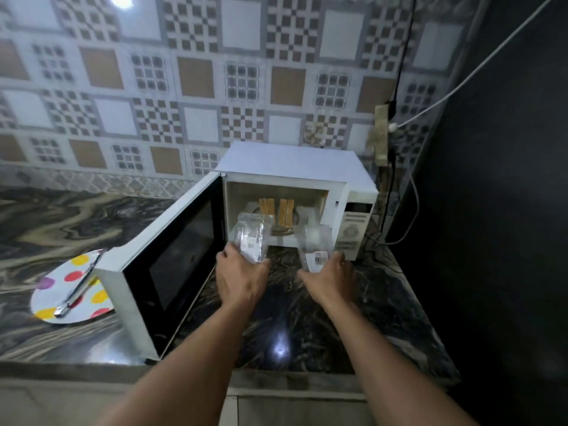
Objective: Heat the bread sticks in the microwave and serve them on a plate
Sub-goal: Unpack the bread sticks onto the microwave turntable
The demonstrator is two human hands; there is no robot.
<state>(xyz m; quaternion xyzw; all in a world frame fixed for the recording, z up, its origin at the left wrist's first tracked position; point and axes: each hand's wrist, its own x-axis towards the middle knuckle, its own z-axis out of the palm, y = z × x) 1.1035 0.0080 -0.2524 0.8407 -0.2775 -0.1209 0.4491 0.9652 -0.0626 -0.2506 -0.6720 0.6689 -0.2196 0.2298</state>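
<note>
1. My left hand [241,279] grips a clear wrapper [250,238], and my right hand [330,278] grips a second wrapper [316,245]. Both hands are full, just in front of the microwave [295,164] opening.
2. The bread sticks [276,210] lie inside, straight ahead beyond both hands, in two pairs, long axes running front to back.
3. The door [172,256] stands open to the left. My left hand is nearer it, so I judge it better placed for closing.
4. The plate [46,299] with tongs [76,285] sits on the bench [307,318], left of the door.
</note>
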